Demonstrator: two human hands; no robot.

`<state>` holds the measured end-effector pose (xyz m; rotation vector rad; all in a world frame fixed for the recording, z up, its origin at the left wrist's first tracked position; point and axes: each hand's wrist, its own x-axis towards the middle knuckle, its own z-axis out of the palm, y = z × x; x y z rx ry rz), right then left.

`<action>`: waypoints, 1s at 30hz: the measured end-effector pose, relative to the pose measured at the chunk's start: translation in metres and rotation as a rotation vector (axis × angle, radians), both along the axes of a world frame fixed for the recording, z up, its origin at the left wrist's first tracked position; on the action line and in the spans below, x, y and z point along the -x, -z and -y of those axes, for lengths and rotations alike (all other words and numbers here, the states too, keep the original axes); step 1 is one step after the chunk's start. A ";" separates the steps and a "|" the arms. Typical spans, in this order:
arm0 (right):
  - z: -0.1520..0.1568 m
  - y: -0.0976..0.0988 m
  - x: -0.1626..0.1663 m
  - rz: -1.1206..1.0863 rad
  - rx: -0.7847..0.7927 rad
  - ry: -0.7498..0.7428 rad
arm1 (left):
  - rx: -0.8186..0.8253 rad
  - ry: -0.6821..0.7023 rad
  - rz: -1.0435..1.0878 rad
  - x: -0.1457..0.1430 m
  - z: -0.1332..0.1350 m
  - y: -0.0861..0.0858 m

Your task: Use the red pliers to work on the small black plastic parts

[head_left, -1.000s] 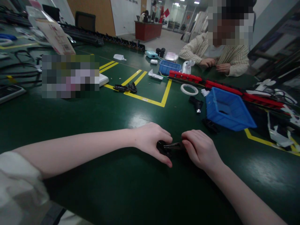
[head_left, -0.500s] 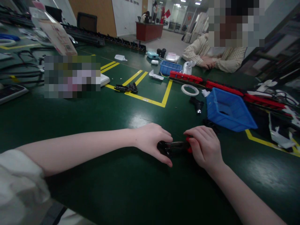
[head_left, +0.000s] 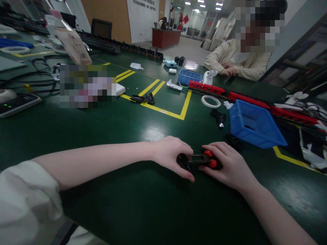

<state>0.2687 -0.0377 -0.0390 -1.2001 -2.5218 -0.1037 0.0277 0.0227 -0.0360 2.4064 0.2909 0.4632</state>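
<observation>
Between my hands, low over the green table, is a black clamp-like tool [head_left: 195, 161] with two red end pieces. Its exact kind is hard to make out. My left hand [head_left: 171, 153] curves round the dark rounded left end, thumb below and fingers above. My right hand [head_left: 228, 165] wraps the right end, its thumb under the tool and its fingers along the top. Both red pieces show beside the right palm, and a dark part behind them runs into the palm. The fingers partly cover both ends.
A blue bin [head_left: 255, 126] stands right of my hands, with a black tool with a metal end [head_left: 219, 118] and a tape roll [head_left: 211, 101] beside it. Black parts [head_left: 143, 98] lie by yellow tape lines. A bottle [head_left: 73, 44] stands left. Another person [head_left: 240, 59] sits across the table.
My right hand has shifted its grip: its thumb has gone from over the red pieces to below the tool, so both now show. My left hand keeps its hold. The view has shifted slightly.
</observation>
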 end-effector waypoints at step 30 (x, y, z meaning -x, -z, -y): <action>0.002 -0.003 0.013 0.046 -0.159 -0.005 | 0.005 0.059 -0.002 0.002 -0.001 -0.002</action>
